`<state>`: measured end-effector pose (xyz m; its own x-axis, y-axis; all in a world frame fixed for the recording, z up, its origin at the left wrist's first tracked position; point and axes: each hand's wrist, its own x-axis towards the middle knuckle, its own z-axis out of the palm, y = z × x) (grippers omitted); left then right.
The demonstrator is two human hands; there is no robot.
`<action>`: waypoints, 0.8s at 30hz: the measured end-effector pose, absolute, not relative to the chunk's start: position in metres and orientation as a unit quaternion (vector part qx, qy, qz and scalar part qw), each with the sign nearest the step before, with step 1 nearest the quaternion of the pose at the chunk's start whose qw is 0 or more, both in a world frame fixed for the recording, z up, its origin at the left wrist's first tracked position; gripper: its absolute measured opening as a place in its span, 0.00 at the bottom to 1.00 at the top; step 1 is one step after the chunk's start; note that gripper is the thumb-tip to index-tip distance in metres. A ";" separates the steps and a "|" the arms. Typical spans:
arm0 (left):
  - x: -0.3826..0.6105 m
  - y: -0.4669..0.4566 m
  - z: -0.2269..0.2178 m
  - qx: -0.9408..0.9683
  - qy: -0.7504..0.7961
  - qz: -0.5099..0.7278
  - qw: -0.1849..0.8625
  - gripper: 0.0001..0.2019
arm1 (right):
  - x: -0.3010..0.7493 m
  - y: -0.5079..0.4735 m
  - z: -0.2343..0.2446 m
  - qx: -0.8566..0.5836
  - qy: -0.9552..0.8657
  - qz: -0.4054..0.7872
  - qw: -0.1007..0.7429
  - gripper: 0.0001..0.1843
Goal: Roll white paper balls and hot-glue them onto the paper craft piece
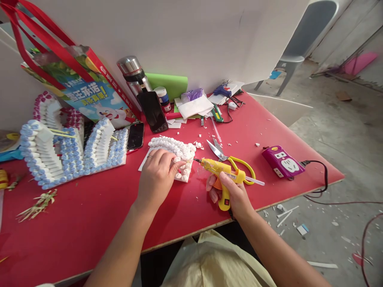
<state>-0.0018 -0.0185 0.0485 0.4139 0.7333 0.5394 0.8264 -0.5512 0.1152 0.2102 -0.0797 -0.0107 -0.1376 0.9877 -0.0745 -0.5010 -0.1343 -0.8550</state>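
Note:
My right hand (230, 193) is wrapped round a yellow hot glue gun (223, 171), with a clear glue stick poking out of its back end. The nozzle points left, at the edge of a white board (187, 173) covered in rows of small white rosettes (170, 144). Over the front of that board is my left hand (160, 163), thumb and forefinger pinched together at a small white rosette (177, 159). Whether that rosette is loose or touching the board I cannot tell. Yellow-handled scissors (220, 151) lie open behind the glue gun.
At left stand blue-and-white rosette-covered pieces (74, 153) and a printed bag (98, 95). Behind the board are a thermos (134, 73), an upright phone (152, 111) and a flat phone (135, 135). A purple power socket (283, 161) sits near the right edge, its cord hanging off the table (98, 223).

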 end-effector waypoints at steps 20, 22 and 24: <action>-0.019 -0.029 0.057 -0.822 -0.432 -0.368 -0.045 0.09 | 0.210 -0.079 -0.013 -0.350 -0.345 0.669 0.558 0.19; -0.017 -0.027 0.056 -0.825 -0.432 -0.360 -0.052 0.08 | 0.210 -0.078 -0.012 -0.355 -0.345 0.668 0.556 0.19; -0.015 -0.024 0.055 -0.827 -0.432 -0.356 -0.053 0.08 | 0.210 -0.078 -0.012 -0.359 -0.349 0.665 0.554 0.20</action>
